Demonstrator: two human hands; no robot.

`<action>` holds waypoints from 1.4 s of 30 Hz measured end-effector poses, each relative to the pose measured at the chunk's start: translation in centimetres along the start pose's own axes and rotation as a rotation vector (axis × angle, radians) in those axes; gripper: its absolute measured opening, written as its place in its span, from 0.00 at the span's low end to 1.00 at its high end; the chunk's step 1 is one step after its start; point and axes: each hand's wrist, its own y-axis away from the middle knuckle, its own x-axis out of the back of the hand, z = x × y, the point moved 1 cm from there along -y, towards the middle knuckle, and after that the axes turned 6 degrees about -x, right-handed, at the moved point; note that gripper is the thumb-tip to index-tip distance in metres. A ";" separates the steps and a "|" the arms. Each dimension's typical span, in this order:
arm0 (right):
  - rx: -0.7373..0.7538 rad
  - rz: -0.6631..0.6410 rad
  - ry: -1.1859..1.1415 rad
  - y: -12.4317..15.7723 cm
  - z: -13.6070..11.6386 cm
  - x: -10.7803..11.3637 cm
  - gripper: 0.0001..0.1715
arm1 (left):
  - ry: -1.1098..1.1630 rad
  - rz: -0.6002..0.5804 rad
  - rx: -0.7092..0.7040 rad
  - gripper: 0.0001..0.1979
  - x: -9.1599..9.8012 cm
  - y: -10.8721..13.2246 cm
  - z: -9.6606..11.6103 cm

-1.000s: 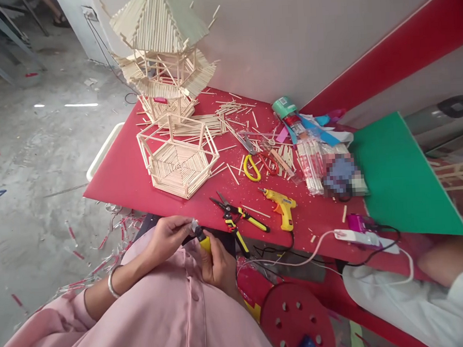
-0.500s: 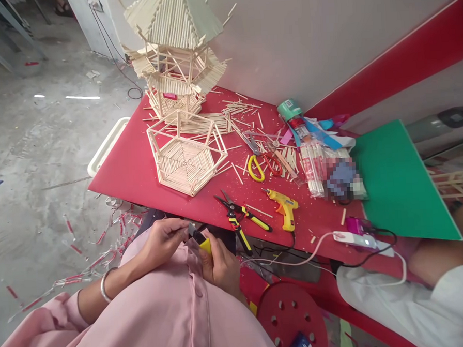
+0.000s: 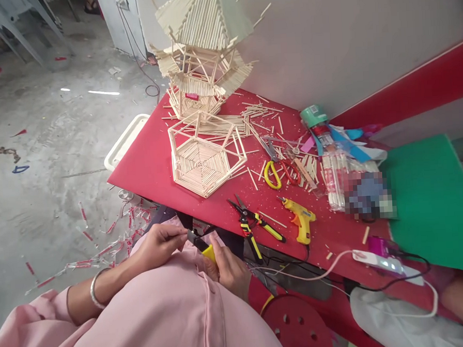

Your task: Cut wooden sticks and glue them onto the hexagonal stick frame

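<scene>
Yellow-and-black hand tool (image 3: 199, 243): located off the near edge of the red table (image 3: 138, 170), nearer the wearer than the hexagonal stick frame (image 3: 200, 167), which serves as the landmark. The right hand (image 3: 231, 269) is closed around the yellow handle, thumb laid along it; the tool's black section and flat grey end project from this grip toward the left hand (image 3: 161, 244). Thumb and forefinger of the left hand are drawn together on the tip of the grey end; whether they also pinch a separate small piece cannot be told. The frame is built of pale wooden sticks, its floor set in concentric six-sided rings, with thin uprights and rails. Behind the frame stands a tiered stick tower (image 3: 204, 27) with ribbed, sloping roofs. Right of the frame and nearer the wearer lie black-and-yellow snips (image 3: 247, 228) with open blades, and, beyond them, a yellow plastic glue gun (image 3: 304, 224). Directly right of the frame are metal scissors (image 3: 273, 154) with one yellow and one red loop; farther right, stick bundles (image 3: 335, 181) in clear, red-printed film and a green container (image 3: 313, 116). Print on film, container and glue gun is too small to read.
</scene>
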 end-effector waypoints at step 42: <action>-0.769 0.253 -0.996 -13.3 -2.2 2.8 0.21 | 0.911 0.363 0.040 0.19 -2.1 -5.6 2.8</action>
